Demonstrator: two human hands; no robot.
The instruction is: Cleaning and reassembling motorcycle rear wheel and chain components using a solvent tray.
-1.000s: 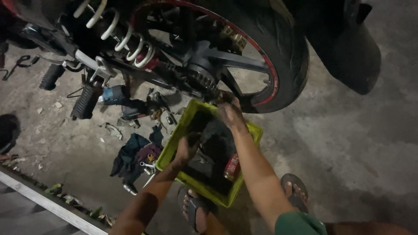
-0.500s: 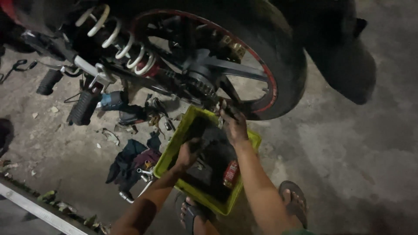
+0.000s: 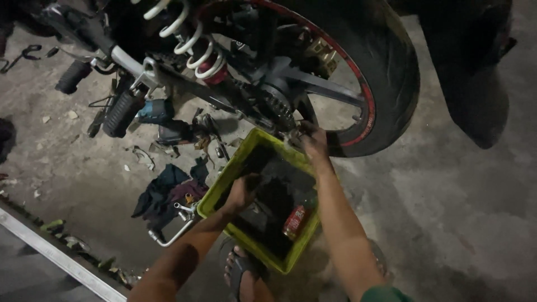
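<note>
Hands working apart over the yellow-green tray (image 3: pixel 219 193) beneath the motorcycle's rear wheel (image 3: pixel 391 72).
Left hand (image 3: pixel 241 191) dips into the tray's dark inside, fingers curled, grip unclear; a red can (image 3: pixel 295 221) lies in the tray between the arms; right hand (image 3: pixel 314 140) reaches up at the chain sprocket (image 3: pixel 278 106), fingers closed there, on what I can't tell.

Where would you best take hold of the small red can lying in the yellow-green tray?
Probably around the middle of the small red cylindrical can, coming from above. It lies tilted on its side near the right wall of the yellow-green plastic tray, so its curved flanks seem open to a finger-and-thumb grip.
</note>
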